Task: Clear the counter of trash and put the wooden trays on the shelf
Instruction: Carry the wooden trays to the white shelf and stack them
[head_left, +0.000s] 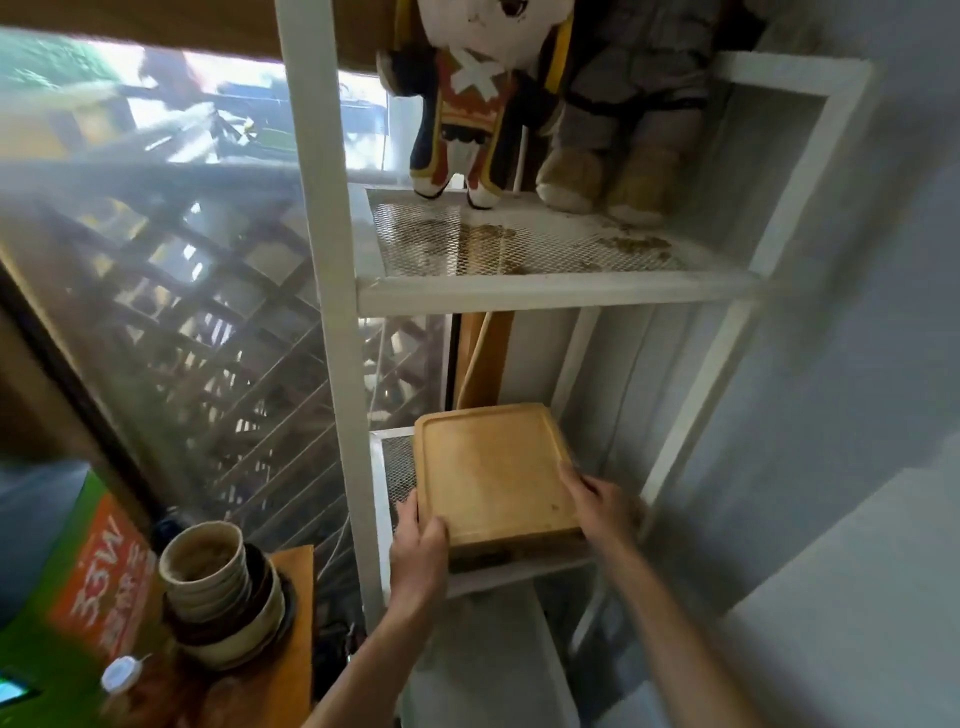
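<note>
A stack of light wooden trays (493, 467) lies flat on the lower mesh level of a white metal shelf (519, 571). My left hand (418, 545) grips the stack's near left corner, thumb on top. My right hand (592, 501) holds the near right edge, fingers curled over the rim. Both forearms reach up from the bottom of the view.
Two plush dolls (483, 93) stand on the stained upper mesh level (519, 244). A wooden board (483, 358) leans upright behind the trays. Stacked ceramic bowls (218, 587) and a white-capped bottle (119, 675) sit on a wooden counter at lower left. A wall is at right.
</note>
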